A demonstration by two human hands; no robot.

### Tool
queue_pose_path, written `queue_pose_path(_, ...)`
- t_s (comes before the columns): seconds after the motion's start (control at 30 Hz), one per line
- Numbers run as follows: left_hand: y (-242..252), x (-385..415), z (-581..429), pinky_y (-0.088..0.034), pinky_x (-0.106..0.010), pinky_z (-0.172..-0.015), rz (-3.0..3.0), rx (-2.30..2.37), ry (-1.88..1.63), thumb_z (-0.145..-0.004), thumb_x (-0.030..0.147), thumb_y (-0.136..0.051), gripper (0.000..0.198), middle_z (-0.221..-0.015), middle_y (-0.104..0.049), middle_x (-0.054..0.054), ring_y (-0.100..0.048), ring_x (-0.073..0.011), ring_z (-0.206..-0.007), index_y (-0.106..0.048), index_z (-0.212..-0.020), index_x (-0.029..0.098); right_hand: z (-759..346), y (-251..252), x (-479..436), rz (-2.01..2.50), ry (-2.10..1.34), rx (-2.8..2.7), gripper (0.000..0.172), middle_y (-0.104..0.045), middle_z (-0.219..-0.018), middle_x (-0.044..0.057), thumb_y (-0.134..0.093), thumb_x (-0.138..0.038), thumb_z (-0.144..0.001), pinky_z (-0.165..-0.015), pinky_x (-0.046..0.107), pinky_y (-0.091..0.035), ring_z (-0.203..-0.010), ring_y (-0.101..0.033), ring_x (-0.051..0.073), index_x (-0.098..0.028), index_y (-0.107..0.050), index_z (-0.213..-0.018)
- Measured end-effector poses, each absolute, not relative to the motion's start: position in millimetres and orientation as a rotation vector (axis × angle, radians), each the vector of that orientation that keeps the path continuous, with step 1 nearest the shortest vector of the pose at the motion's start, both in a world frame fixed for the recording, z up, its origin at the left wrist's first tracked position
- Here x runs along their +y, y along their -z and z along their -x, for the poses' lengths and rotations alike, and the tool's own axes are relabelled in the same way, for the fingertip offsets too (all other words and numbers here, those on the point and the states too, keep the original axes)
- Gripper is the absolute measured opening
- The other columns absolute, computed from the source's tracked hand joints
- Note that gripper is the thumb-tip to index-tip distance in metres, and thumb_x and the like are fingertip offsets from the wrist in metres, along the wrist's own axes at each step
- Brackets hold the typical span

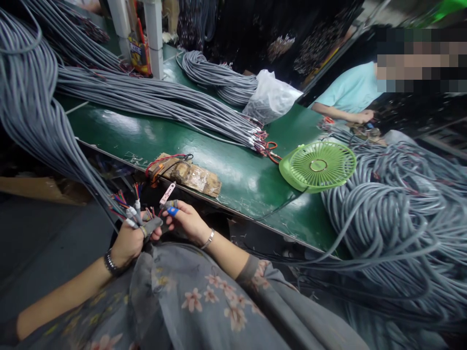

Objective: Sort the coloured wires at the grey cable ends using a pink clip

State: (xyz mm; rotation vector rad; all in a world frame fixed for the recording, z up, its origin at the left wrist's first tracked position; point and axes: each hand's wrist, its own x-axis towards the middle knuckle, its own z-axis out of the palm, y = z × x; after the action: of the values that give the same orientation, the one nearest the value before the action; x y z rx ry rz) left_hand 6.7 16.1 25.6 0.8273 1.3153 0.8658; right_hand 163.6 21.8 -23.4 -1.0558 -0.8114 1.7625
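My left hand [128, 243], a dark bracelet at its wrist, is closed around the ends of several grey cables [89, 167]. White collars and fanned coloured wires [120, 198] stick out above its fingers. Grey wrapping covers some of the fingers. Close beside it, my right hand [189, 223] pinches thin wires [159, 212] between fingertips; blue tape shows on one finger. A pale pink strip with a hole [168, 193] rises just past the right fingertips; whether it is held I cannot tell.
Along the green table [233, 170] lies a long grey cable bundle [164, 104]. A taped cardboard block [195, 177] sits at the near edge. Rightward are a green fan [318, 166] and heaped cable coils [394, 209]. A co-worker in a light blue top [350, 90] works across the table.
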Motion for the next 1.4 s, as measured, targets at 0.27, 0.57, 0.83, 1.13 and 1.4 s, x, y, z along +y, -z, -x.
queue_pose_path(0.27,-20,13,-5,-0.051,-0.021,-0.043,-0.800,1.328,-0.882,-0.035,0.041,-0.097,0.038,-0.046,-0.068,-0.001,-0.060,-0.0127,-0.041,-0.071,-0.052,0.019,-157,21,21,1.074,-1.753,-0.848,0.053,-0.063,-0.062,-0.004,-0.098,-0.054,-0.058,-0.054,0.024,-0.042,-0.052,-0.052,0.008,-0.018,-0.065,-0.076)
queue_pose_path(0.57,-18,15,-9,-0.051,-0.021,-0.043,-0.716,1.343,-1.009,-0.035,0.039,-0.094,0.036,-0.044,-0.066,0.000,-0.059,-0.0121,-0.040,-0.069,-0.051,0.018,-150,21,23,1.071,-1.720,-0.741,0.054,-0.058,-0.054,-0.006,-0.099,-0.053,-0.052,-0.051,0.025,-0.037,-0.048,-0.046,0.008,-0.019,-0.062,-0.070)
queue_pose_path(0.83,-23,15,-9,-0.050,-0.022,-0.044,-0.667,1.329,-1.078,-0.041,0.036,-0.091,0.034,-0.046,-0.066,0.001,-0.059,-0.0118,-0.041,-0.068,-0.057,0.018,-147,20,22,1.073,-1.724,-0.747,0.048,-0.056,-0.053,-0.006,-0.097,-0.049,-0.056,-0.052,0.024,-0.036,-0.049,-0.045,0.008,-0.020,-0.061,-0.067)
queue_pose_path(1.13,-38,13,-9,-0.046,-0.020,-0.043,-0.651,1.251,-1.048,-0.041,0.037,-0.093,0.035,-0.046,-0.065,0.002,-0.057,-0.0105,-0.043,-0.069,-0.059,0.018,-161,13,41,1.031,-1.820,-0.511,0.056,-0.065,-0.070,-0.001,-0.078,-0.072,-0.079,-0.053,0.022,-0.044,-0.055,-0.053,0.009,-0.018,-0.065,-0.078)
queue_pose_path(1.4,-42,18,-22,-0.046,-0.021,-0.043,-0.638,1.256,-1.051,-0.038,0.039,-0.092,0.037,-0.045,-0.064,0.002,-0.056,-0.0112,-0.043,-0.068,-0.058,0.018,-154,13,52,0.951,-1.762,-0.644,0.062,-0.055,-0.060,-0.006,-0.090,-0.073,-0.062,-0.056,0.023,-0.044,-0.054,-0.046,0.008,-0.018,-0.065,-0.075)
